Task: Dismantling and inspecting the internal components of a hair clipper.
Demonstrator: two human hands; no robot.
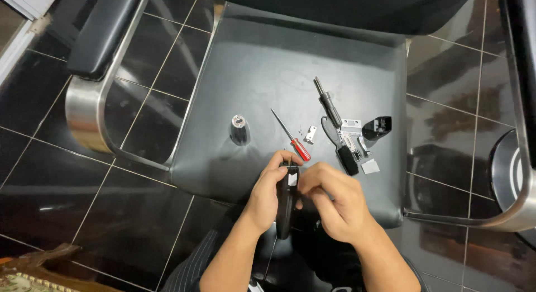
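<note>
Left hand (pixel 267 194) grips black casing (pixel 286 205); right hand (pixel 335 200) fingers pinch its top; loose parts (pixel 352 138), screwdriver (pixel 293 136) at 1 o'clock, still unassembled.

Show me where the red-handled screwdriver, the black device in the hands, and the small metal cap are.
red-handled screwdriver (pixel 302 149): head view, on its red handle.
black device (pixel 286 211): head view, on its body between the hands.
metal cap (pixel 239 124): head view, on its upper end.

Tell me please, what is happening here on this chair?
A person holds a slim black device body upright in the left hand, while the right hand works with its fingertips at the device's top end. On the black chair seat lie loose parts: a red-handled screwdriver, a small cone-shaped cap, a metal blade piece and a black cover.
</note>
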